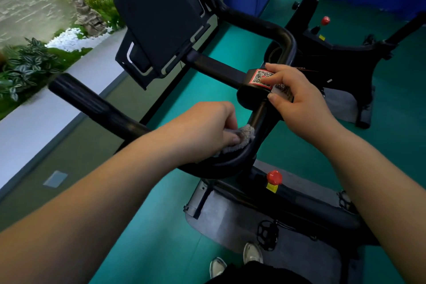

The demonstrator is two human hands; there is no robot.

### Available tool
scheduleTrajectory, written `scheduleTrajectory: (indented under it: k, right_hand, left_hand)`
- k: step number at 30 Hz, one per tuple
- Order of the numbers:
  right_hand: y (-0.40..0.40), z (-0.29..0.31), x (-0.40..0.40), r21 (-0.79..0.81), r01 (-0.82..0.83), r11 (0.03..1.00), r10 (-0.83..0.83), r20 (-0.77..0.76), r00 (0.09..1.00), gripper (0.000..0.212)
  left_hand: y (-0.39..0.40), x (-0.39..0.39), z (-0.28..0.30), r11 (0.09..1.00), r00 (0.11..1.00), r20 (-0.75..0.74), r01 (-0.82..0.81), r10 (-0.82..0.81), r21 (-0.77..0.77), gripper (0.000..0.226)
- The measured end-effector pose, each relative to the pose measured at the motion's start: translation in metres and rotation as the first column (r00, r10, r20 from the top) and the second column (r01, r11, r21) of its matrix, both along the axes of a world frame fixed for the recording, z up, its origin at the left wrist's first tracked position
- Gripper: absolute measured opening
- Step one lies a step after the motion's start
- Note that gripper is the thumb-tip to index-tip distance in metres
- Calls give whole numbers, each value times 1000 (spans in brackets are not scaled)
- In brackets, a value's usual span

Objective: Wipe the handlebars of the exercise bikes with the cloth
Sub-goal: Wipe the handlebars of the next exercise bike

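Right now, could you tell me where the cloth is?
Lower centre of the head view: the left hand presses the cloth onto the handlebar bend.

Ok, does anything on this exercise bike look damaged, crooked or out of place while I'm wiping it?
Nothing stands out. The left hand presses the grey cloth on the handlebar bend, and the right hand steadies the centre clamp beside the QR sticker. The tablet holder sits tilted, apparently by design.
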State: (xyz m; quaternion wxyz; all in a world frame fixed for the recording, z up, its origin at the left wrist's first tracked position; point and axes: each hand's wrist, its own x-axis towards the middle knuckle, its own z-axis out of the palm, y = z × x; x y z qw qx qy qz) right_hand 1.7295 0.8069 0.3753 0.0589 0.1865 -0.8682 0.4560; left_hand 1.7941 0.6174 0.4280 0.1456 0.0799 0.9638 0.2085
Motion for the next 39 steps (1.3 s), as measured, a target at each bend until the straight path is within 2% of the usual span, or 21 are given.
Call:
scheduleTrajectory:
  k: [3, 6, 8, 10, 12, 13, 16, 18, 20, 24, 26, 30, 33, 37, 39]
  right_hand:
    - [0, 1, 0, 8, -3, 1000, 3, 13, 1000, 30]
    - [4, 2, -4, -2, -27, 1000, 27, 24, 999, 29]
    - [7, 2, -8, 0, -48, 999, 48, 24, 999, 28]
    - [8, 3, -11, 6, -70, 997, 70, 27, 997, 28]
    - [10, 5, -15, 29, -90, 995, 90, 16, 996, 28]
    - [11, 7, -17, 49, -99, 994, 99, 9, 995, 27]
    - [12, 10, -22, 77, -118, 990, 117, 18, 993, 25]
    - [11, 11, -24, 80, -120, 990, 119, 16, 993, 23]
    - [7, 11, -24, 107, -129, 986, 131, -11, 991, 25]
    - [-3, 13, -26, 188, -142, 972, 158, -76, 985, 30]
    - [-8, 13, -27, 208, -133, 969, 156, -96, 983, 29]
    - [-11, 10, -28, 192, -115, 975, 141, -129, 982, 23]
    - [-12, 8, -29, 187, -99, 977, 127, -147, 981, 21]
    - [-14, 5, -29, 219, -59, 974, 100, -182, 978, 20]
    - [-14, 4, -28, 224, -54, 973, 99, -194, 976, 20]
  left_hand:
    - [-11, 1, 16, 981, 980, 133, 164, -150, -102, 15]
    - [-15, -8, 23, 966, 969, 177, 202, -174, -160, 16]
    - [-6, -17, 12, 984, 989, 118, 106, -89, -142, 17]
    - [8, -28, -6, 993, 992, 34, -120, 120, 4, 16]
    - [21, -37, -17, 934, 945, -18, -319, 326, 163, 16]
    - [25, -40, -19, 924, 938, -33, -334, 346, 184, 17]
    - [17, -37, -15, 978, 982, -1, -190, 191, 91, 17]
    - [2, -26, -7, 998, 991, 126, -56, 54, 14, 16]
    - [-7, -17, 0, 1000, 974, 228, 4, -7, 16, 15]
    - [-3, -21, -3, 987, 984, 172, -75, 51, 139, 13]
    - [-6, -20, -4, 972, 972, 227, -115, 67, 205, 14]
    - [-26, -16, 7, 995, 938, 333, 94, -95, 19, 13]
    - [-31, -23, 16, 985, 914, 391, 154, -112, -76, 12]
    - [-23, -24, 5, 978, 919, 368, 186, -141, -89, 12]
    - [-26, -24, 4, 983, 900, 412, 175, -139, -50, 14]
